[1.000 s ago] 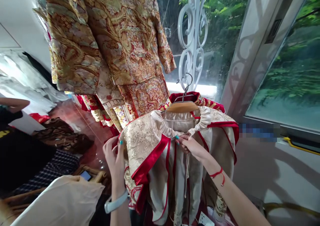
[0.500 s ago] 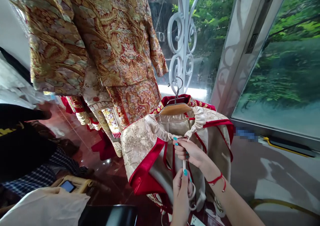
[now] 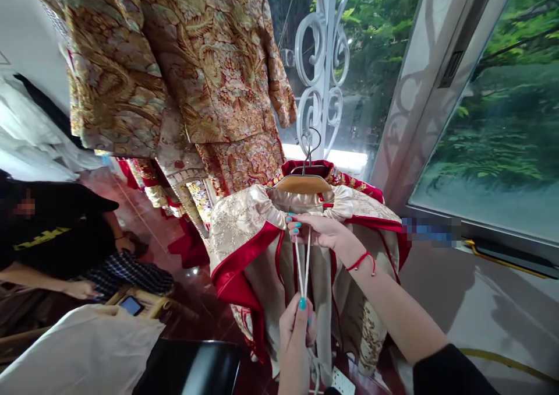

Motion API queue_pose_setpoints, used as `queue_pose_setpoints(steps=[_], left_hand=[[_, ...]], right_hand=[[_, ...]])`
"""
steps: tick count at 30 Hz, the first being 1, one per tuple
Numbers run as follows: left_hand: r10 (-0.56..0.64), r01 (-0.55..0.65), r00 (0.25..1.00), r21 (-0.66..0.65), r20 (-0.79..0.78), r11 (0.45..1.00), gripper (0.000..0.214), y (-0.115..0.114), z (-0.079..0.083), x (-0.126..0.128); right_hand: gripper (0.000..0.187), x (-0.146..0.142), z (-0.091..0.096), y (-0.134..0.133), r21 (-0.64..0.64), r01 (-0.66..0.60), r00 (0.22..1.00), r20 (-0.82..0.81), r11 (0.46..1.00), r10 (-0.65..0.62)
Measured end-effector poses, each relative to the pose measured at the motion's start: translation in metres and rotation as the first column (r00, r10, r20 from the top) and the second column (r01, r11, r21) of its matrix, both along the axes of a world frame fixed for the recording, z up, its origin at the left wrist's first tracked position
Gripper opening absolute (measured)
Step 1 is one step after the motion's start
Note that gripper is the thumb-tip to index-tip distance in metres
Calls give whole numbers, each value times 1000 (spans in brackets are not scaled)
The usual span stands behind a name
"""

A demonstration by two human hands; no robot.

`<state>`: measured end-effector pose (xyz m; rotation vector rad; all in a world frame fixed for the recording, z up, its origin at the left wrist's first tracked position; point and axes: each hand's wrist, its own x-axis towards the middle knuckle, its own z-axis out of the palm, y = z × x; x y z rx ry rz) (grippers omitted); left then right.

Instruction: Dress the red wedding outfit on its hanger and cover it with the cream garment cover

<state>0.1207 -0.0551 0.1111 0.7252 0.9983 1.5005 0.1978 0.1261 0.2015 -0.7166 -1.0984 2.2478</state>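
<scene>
A cream embroidered garment (image 3: 238,220) with red satin edging hangs on a wooden hanger (image 3: 301,184), its gathered neckline facing me. My right hand (image 3: 317,230), a red cord bracelet at its wrist, is closed on the gathered collar at the front of the neckline. Lower down, my left hand (image 3: 297,322) grips two strands of white drawstring (image 3: 301,267), stretched taut between it and the collar. Loose cord dangles beneath the left hand. My fingers hide the spot where the cord leaves the fabric.
Gold-and-red embroidered jackets (image 3: 209,63) hang at upper left. White scrollwork (image 3: 321,51) stands before the window. A seated person (image 3: 56,232) is at left, near a phone (image 3: 131,306) on a bamboo-like seat. White cloth (image 3: 82,348) and a black glossy surface (image 3: 192,366) lie in front.
My left hand has pulled down and slightly left, so a longer stretch of drawstring shows. My right hand has shifted left and up with the collar. The view has turned slightly left.
</scene>
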Motion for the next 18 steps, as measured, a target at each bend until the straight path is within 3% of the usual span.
queue_pose_setpoints(steps=[2,4,5,6,7,8,9,11,12,13,14,15,18], left_hand=[[11,-12,997,-11,-72,1000,57,2,1,-11],[30,-32,990,-14,-140,999,57,2,4,-22],[32,-34,984,-9,-173,999,58,2,7,-26],[26,-28,980,-3,-199,1000,59,1,9,-30],[11,-12,977,-2,-213,1000,60,0,11,-32],[-10,9,976,-5,-215,1000,60,-1,13,-34],[-26,25,977,-9,-211,1000,61,-2,14,-35],[-34,32,979,-10,-200,999,60,-5,15,-36],[-29,27,978,-11,-205,1000,59,-6,16,-36],[-22,20,974,-11,-225,1000,58,-7,16,-37],[-12,10,967,-10,-256,1000,57,-8,16,-38],[2,-4,955,-6,-295,1000,56,-7,16,-38],[22,-11,870,25,-493,1000,52,-2,18,-35]], right_hand=[[21,6,-4,-9,61,-7,1000,8,998,7],[34,22,-9,-26,229,-33,998,68,973,17],[38,33,-11,-36,360,-25,991,135,933,-25],[38,44,-13,-46,514,3,970,208,858,-128],[34,54,-16,-56,684,48,923,248,728,-293],[27,63,-18,-64,841,75,850,227,536,-476],[20,68,-21,-70,951,60,771,149,303,-620],[16,71,-28,-76,988,-84,700,-35,-131,-714],[17,69,-31,-75,945,-159,718,-87,-285,-691],[19,65,-34,-72,897,-215,755,-98,-386,-648],[21,61,-35,-68,863,-240,797,-86,-444,-598],[24,57,-35,-63,849,-237,835,-71,-472,-546],[27,46,-27,-48,859,-195,893,-44,-473,-448]])
